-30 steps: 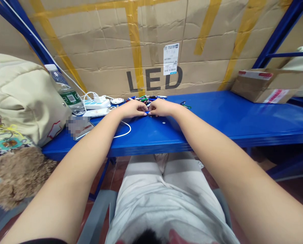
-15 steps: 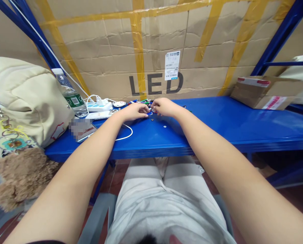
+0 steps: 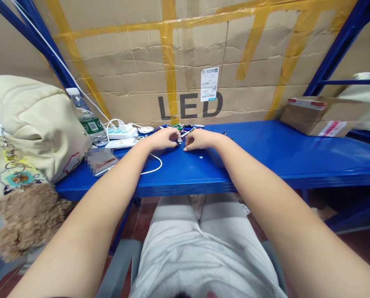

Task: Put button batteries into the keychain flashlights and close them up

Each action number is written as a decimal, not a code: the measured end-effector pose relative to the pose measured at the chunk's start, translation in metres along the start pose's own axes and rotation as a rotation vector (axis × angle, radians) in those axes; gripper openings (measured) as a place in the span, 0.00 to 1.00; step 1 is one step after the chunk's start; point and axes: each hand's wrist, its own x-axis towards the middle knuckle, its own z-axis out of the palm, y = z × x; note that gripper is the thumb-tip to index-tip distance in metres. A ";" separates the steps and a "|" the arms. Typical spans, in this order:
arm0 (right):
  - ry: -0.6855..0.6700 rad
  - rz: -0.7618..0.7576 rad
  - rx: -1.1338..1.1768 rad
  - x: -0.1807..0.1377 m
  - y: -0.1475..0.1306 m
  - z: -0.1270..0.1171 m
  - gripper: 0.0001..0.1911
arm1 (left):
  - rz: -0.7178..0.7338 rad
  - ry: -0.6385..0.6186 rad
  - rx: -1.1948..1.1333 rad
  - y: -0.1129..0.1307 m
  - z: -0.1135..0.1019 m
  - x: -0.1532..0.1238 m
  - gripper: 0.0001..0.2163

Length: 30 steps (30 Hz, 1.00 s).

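Both my hands rest close together on the blue shelf (image 3: 265,153). My left hand (image 3: 163,138) is curled, its fingertips pinching a small silvery piece (image 3: 179,140). My right hand (image 3: 199,140) is also curled, fingertips pressed together just right of that piece; what it holds is too small to name. Behind the hands lies a pile of small coloured parts (image 3: 180,126). A tiny round button-like piece (image 3: 200,157) lies on the shelf in front of my right wrist.
A cream bag (image 3: 32,124) with a keychain and a furry toy (image 3: 20,219) sits at left, beside a water bottle (image 3: 85,116), a white power strip (image 3: 121,132) and a white cable (image 3: 152,165). A large LED carton (image 3: 188,62) stands behind. A small taped box (image 3: 321,116) lies far right.
My right hand drew back from the pile of small parts toward my left hand. The hands now meet over a small silvery piece instead of a blue one.
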 end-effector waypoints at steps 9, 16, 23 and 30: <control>0.049 -0.018 -0.010 0.003 -0.001 0.004 0.07 | -0.009 -0.003 -0.012 0.002 0.000 0.000 0.10; 0.239 -0.005 0.271 0.002 -0.001 0.001 0.08 | -0.030 -0.008 -0.138 -0.005 0.002 0.003 0.12; 0.319 0.026 0.415 0.003 -0.004 0.000 0.08 | -0.061 -0.008 -0.199 0.001 0.000 0.001 0.13; 0.426 0.027 0.378 0.008 -0.008 0.005 0.06 | -0.138 -0.024 -0.344 -0.002 0.001 0.000 0.14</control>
